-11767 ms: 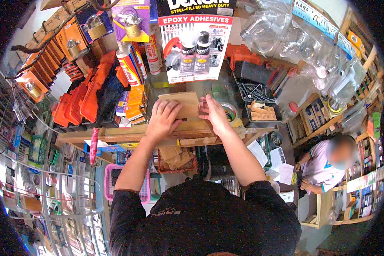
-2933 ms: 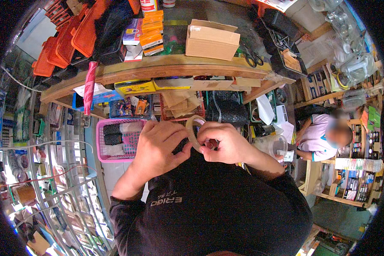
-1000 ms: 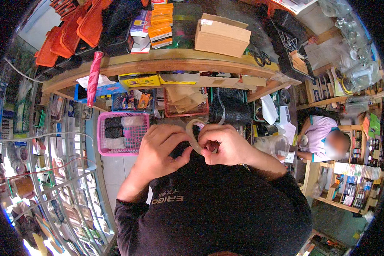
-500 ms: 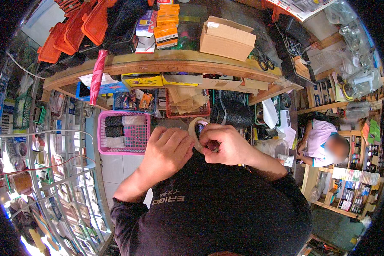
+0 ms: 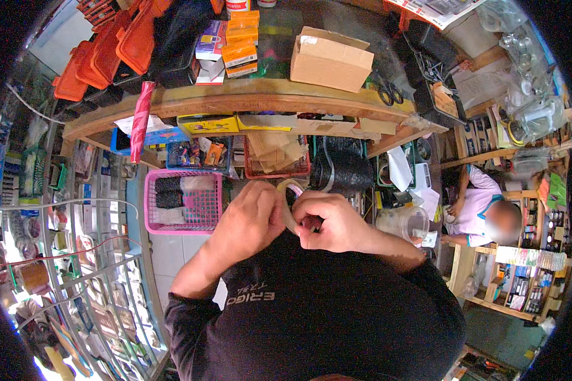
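Note:
A roll of clear or tan adhesive tape (image 5: pixel 286 211) is held up in front of my chest, between both hands. My left hand (image 5: pixel 254 214) is closed, its fingertips pressed against the roll's left side. On the other side my right hand (image 5: pixel 330 222) has its fingers curled, with thumb and fingertips pinching at the near right rim. The fingers hide much of the roll, and I cannot make out a loose tape end. Below the hands is my black shirt (image 5: pixel 343 305).
Ahead stands a wooden-edged counter (image 5: pixel 248 100) with a cardboard box (image 5: pixel 330 62), orange small boxes (image 5: pixel 240 43) and scissors (image 5: pixel 390 95). A pink basket (image 5: pixel 183 228) sits left of my hands. Glass shelving (image 5: pixel 86 254) lines the left. Another person (image 5: pixel 480 197) is at the right.
Both hands have shifted slightly while keeping hold of the tape roll. The left hand sits a little higher against it. The other person's arm has moved.

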`<act>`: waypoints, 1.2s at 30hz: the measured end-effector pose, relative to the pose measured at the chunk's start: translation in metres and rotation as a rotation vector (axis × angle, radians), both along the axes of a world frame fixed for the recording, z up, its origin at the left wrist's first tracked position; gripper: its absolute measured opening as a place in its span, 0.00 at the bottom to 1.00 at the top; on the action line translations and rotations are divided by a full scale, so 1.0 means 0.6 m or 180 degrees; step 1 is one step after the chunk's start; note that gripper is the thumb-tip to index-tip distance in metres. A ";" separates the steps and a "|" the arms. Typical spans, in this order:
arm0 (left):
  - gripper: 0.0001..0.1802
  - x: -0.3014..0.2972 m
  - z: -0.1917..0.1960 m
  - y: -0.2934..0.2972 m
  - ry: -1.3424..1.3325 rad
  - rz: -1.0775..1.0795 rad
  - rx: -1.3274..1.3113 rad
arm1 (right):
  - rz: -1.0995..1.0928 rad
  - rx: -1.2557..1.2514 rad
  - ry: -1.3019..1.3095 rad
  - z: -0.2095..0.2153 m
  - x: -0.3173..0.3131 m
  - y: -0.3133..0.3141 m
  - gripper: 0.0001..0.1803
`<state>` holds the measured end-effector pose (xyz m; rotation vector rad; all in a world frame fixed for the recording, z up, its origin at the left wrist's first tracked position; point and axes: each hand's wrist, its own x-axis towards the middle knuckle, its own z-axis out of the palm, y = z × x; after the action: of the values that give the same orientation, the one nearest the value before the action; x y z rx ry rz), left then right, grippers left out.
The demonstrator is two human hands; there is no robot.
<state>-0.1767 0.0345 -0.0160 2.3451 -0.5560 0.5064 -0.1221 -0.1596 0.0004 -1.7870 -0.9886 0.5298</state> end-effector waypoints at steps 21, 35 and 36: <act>0.06 0.046 -0.001 0.057 0.2793 -0.1020 -0.1769 | 0.1463 0.0423 -0.0016 -0.044 -0.029 -0.031 0.10; 0.04 0.074 0.047 0.039 0.2530 -0.1668 -0.1238 | -0.3082 -0.1932 -0.2369 -0.006 0.297 -0.143 0.13; 0.04 0.071 0.051 0.037 0.2500 -0.1675 -0.1274 | -0.3114 -0.2251 -0.2319 0.001 0.308 -0.138 0.14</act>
<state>-0.1339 0.0568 0.0147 1.7169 -0.5800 -0.4921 0.0630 -0.2427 0.0010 -2.8940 -0.2171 -0.5020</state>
